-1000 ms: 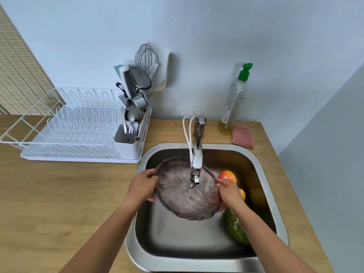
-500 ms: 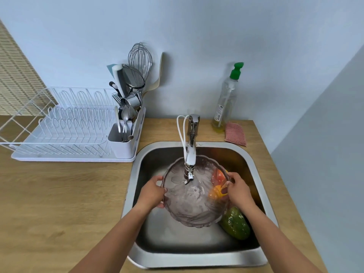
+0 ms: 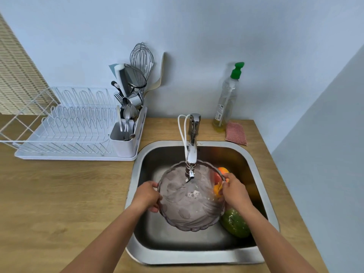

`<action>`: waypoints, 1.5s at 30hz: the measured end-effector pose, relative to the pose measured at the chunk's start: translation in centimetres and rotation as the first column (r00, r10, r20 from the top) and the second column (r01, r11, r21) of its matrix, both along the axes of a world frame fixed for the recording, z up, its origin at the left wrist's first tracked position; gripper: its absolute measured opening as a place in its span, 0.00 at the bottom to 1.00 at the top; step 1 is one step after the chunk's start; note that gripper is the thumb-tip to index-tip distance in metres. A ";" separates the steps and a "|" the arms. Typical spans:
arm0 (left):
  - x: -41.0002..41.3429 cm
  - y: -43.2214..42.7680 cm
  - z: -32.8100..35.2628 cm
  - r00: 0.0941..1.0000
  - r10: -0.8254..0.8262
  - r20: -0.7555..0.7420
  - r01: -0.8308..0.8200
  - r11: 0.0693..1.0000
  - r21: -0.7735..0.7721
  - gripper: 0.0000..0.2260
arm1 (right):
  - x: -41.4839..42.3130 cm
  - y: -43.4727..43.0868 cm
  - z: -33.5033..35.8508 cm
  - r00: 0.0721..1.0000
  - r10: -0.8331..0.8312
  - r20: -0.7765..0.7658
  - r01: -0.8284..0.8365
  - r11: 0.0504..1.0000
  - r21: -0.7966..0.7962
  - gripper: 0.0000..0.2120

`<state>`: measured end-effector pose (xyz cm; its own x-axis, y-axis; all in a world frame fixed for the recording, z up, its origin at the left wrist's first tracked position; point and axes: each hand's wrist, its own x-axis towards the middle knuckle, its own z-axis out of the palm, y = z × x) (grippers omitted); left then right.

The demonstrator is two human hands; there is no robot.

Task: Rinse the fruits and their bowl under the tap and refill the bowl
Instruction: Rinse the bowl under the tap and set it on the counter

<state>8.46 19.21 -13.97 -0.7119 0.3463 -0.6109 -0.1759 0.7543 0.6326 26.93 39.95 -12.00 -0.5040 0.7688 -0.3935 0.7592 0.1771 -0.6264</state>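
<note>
Over the sink (image 3: 197,256), under the tap (image 3: 192,154), the smoky, scalloped bowl (image 3: 189,211) is held empty and wet: its rinse looks under way, the refill is left. The left hand (image 3: 146,196) curls its fingers round the left rim; the right hand (image 3: 234,191) pinches the right rim. A green fruit (image 3: 235,223) and an orange fruit (image 3: 222,170) lie by the sink's right wall, rinsed or not I cannot tell.
</note>
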 end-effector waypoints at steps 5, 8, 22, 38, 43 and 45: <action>0.4 0.8 0.1 1.000 0.024 -0.020 -0.023 0.997 0.067 0.17 | 0.4 0.4 -0.9 0.998 -0.045 -0.036 0.044 0.999 -0.027 0.17; 0.1 0.4 1.4 0.997 0.018 -0.076 -0.010 0.994 0.107 0.18 | 0.0 0.2 -2.3 0.992 -0.118 -0.042 0.113 0.987 -0.110 0.19; -2.0 0.2 8.1 0.974 0.061 -0.219 -0.027 0.988 0.155 0.10 | -1.5 -6.5 -4.4 0.980 -0.196 -0.034 0.134 0.778 -0.614 0.13; -2.0 -0.8 6.7 0.994 0.019 -0.104 -0.020 1.000 -0.011 0.12 | -0.2 -4.8 -1.8 0.994 -0.093 -0.061 0.049 0.863 -0.503 0.11; -0.3 -0.4 4.1 0.959 -0.281 0.037 0.281 0.929 -0.242 0.07 | 0.5 -0.8 1.9 0.998 0.069 0.005 -0.067 0.980 -0.187 0.13; 0.8 0.0 2.6 0.957 -0.278 0.083 0.290 0.931 -0.223 0.07 | 0.6 0.2 3.5 0.985 0.143 0.095 -0.151 0.986 0.074 0.17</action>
